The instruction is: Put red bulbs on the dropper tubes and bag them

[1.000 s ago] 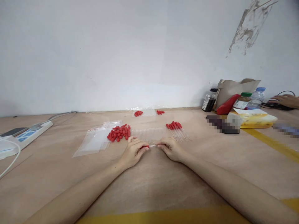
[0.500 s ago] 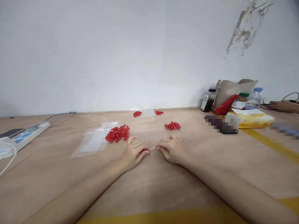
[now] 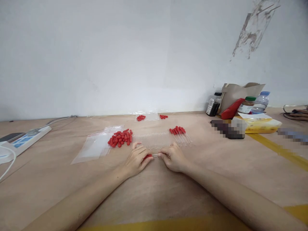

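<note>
My left hand [image 3: 137, 159] pinches a red rubber bulb [image 3: 148, 156] low over the wooden table [image 3: 154, 189]. My right hand [image 3: 173, 157] pinches the clear glass tube [image 3: 156, 155] that meets the bulb; the two hands are close together. Just beyond them lies a row of bare clear tubes [image 3: 151, 140]. A heap of loose red bulbs [image 3: 120, 138] sits left of that row. Several finished droppers with red bulbs [image 3: 180, 134] lie to its right.
Clear plastic bags [image 3: 95, 146] lie left of the bulbs; a white power strip [image 3: 20, 141] and cable sit far left. At the wall lies another bag with a few red bulbs [image 3: 150, 117]. Bottles, a jar, a paper bag [image 3: 240, 96] and yellow tissues [image 3: 261, 123] stand right; another person's hand [image 3: 298, 114] at far right.
My right hand has closed in on the left, so less of the tube shows between them. The other person's hand at far right has drawn back toward the edge.
</note>
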